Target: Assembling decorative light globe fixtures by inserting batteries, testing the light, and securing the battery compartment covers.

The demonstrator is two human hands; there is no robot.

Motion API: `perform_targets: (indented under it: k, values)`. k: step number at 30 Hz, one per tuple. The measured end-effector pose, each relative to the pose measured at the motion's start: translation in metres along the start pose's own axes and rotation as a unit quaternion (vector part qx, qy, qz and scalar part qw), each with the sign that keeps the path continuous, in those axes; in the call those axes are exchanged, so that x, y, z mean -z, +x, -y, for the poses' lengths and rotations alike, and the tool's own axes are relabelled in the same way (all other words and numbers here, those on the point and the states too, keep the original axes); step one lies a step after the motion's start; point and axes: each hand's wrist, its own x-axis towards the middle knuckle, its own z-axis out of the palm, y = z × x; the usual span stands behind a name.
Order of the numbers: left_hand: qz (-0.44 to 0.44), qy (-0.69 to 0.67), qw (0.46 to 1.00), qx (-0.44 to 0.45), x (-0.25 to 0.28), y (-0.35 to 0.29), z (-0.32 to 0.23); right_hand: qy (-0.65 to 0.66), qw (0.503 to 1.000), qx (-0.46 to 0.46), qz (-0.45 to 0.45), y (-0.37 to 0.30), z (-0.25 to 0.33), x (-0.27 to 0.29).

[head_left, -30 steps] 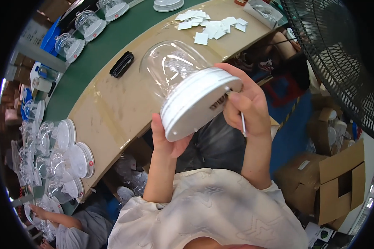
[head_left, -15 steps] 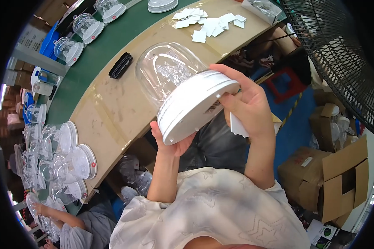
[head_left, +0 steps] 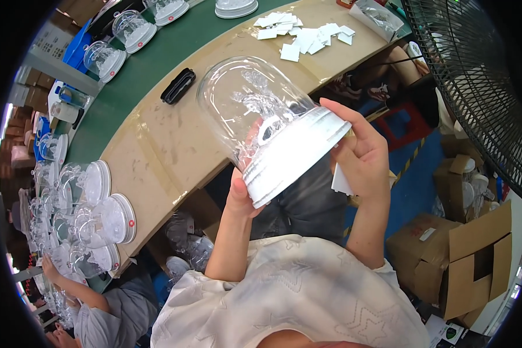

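Note:
I hold a clear plastic dome (head_left: 255, 107) on a white round base (head_left: 298, 156) up in front of me, tilted so the dome points up and left. A clear figure shows inside the dome. My left hand (head_left: 243, 191) grips the lower edge of the base. My right hand (head_left: 362, 153) holds the base's upper right edge and also has a small white card (head_left: 341, 182) tucked under its fingers. The beige table (head_left: 162, 145) lies beyond and below the dome.
Several finished domes (head_left: 107, 217) lie on their sides at the table's left end. A black flat object (head_left: 178, 86) and a pile of white cards (head_left: 307, 35) rest on the table. More domes (head_left: 130, 29) stand on the green strip. A fan guard (head_left: 475, 81) is at right, cardboard boxes (head_left: 452, 255) below it. Another person's arm (head_left: 78, 290) is lower left.
I have turned the dome so its white underside faces away and the clear dome shows more from the side. The white card has slipped lower behind my right hand.

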Motion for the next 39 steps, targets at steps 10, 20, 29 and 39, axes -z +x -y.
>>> perform_targets:
  k: [10,20,29,39]
  values:
    - [0.045,-0.077,0.996,0.016,0.0,0.001,-0.007,0.084,0.995,0.01,-0.049,0.003,-0.029,0.011]
    - [0.043,-0.043,0.998,-0.012,-0.012,0.01,-0.007,0.134,0.983,0.055,-0.115,0.008,-0.05,0.023]
    - [0.079,-0.054,0.995,-0.038,-0.012,0.003,-0.005,0.146,0.982,0.067,-0.094,0.005,-0.075,0.039]
    - [0.094,-0.055,0.993,-0.04,-0.015,0.006,-0.009,0.124,0.984,0.063,-0.109,0.005,-0.082,0.039]
